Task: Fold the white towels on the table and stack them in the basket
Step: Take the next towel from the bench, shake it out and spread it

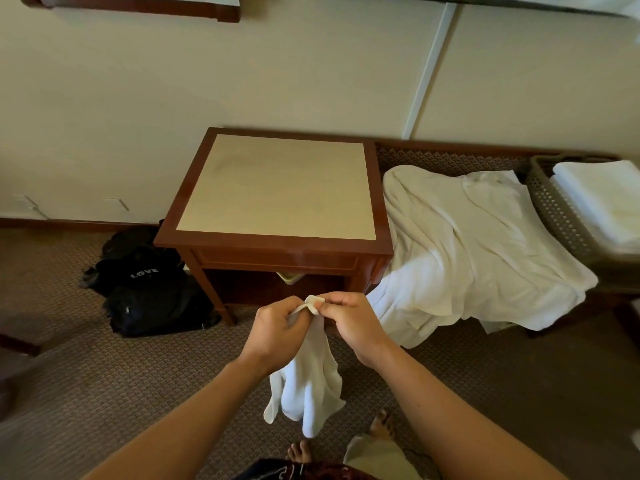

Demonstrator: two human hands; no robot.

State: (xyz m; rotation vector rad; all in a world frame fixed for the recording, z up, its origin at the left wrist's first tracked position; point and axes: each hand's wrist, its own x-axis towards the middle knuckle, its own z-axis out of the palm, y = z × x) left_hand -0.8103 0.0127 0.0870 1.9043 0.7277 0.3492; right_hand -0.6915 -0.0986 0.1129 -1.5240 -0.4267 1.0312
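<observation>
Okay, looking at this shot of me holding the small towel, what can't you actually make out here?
Head view only:
- Basket: cut off by the right edge; its depth and how many folded towels it holds cannot be told.
- Small towel: its top edge is hidden between the left hand and right hand.
- Large white towel: covers the bench beneath.
- Pale object under the table: shadowed, unidentifiable.
</observation>
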